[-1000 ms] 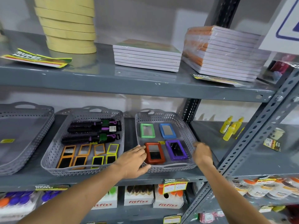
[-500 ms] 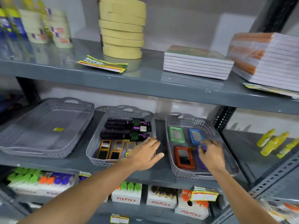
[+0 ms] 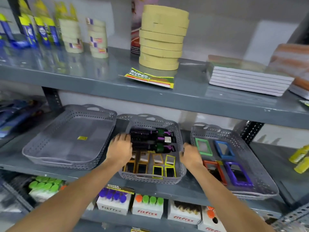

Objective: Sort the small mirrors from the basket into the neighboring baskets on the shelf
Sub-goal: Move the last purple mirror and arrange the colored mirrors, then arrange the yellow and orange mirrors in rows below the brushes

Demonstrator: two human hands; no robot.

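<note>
While both hands sit at the middle basket [image 3: 181, 131], this looks like the start of a pick: the left hand [image 3: 119, 148] is spread open over its left edge, holding nothing, and the right hand [image 3: 190, 155] curls by the right rim, though I can't tell if it's gripping. The small mirrors [image 3: 158, 164] lie in rows at the basket's front, below the hairbrushes [image 3: 147, 138]. Next up, I'd guess, is pinching one frame and carrying it to the empty left basket [image 3: 50, 148] or the right basket [image 3: 260, 183].

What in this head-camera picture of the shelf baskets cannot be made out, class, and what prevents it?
- Left hand: covers the orange mirrors beneath it; grip unclear.
- Right hand: blurred; fingers hidden at middle basket rim.
- Red mirror: partly behind the right forearm.
- Notebooks: blurred.
</note>
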